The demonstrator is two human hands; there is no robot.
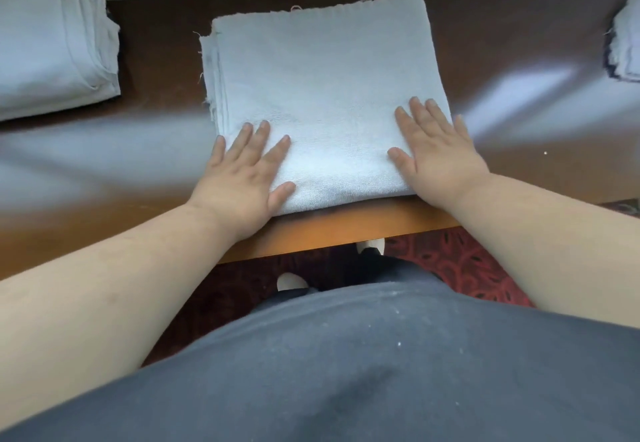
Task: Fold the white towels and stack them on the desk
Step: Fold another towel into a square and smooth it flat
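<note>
On the desk (145, 60), both hands, left (239, 178) and right (438, 154), press flat-fingered on the folded towel (322, 74); best smooth outward evenly, keeping edges squared.

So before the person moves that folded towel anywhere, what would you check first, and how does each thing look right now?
1. Both hands flat on the folded towel: ok, left hand and right hand press its near corners with straight fingers.
2. Towel fully on the desk: ok, though its near fold lies right at the desk's front edge.
3. Layers aligned: not ok, edges stagger at the left side and the far edge is frayed.
4. Existing stack at far left to put it on: ok.
5. More towels waiting at the right: cannot tell, mostly cut off.
</note>
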